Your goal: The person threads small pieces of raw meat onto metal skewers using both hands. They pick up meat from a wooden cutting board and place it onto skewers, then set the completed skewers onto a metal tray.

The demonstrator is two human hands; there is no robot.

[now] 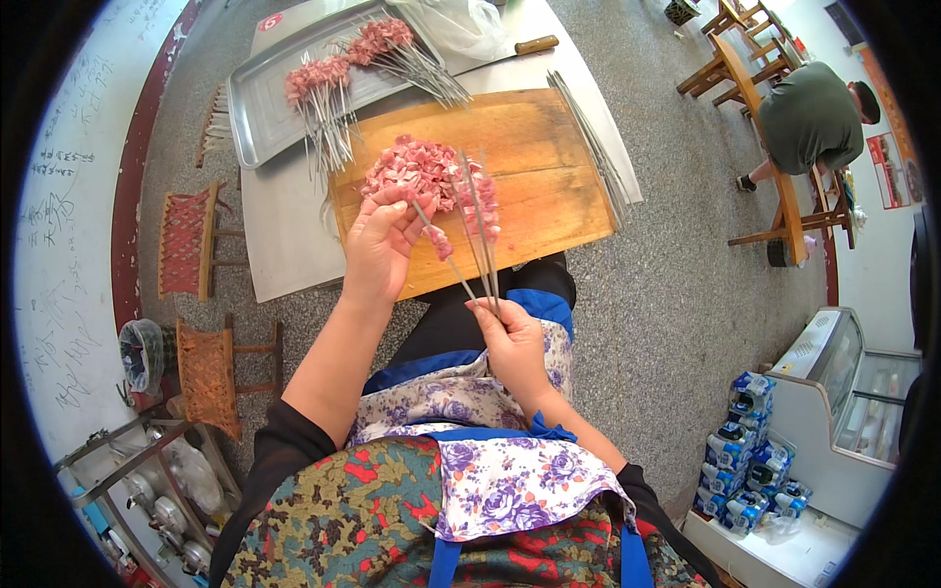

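Observation:
Several metal skewers (481,257) fan upward from my right hand (514,342), which grips them near their lower ends. Pink meat pieces (439,242) are threaded on the leftmost skewer, and more meat sits on the upper parts of others. My left hand (382,239) is at that leftmost skewer's tip, with thumb and fingers pinching a piece of raw meat there. Just beyond both hands, a heap of diced raw meat (412,165) lies on a wooden cutting board (544,176).
A metal tray (257,117) holds bundles of loaded skewers (320,81). Bare skewers (595,147) lie along the board's right edge, near a wooden-handled knife (537,45) and a plastic bag (459,26). Stools (187,246) stand left. A person (812,117) bends at a bench on the right.

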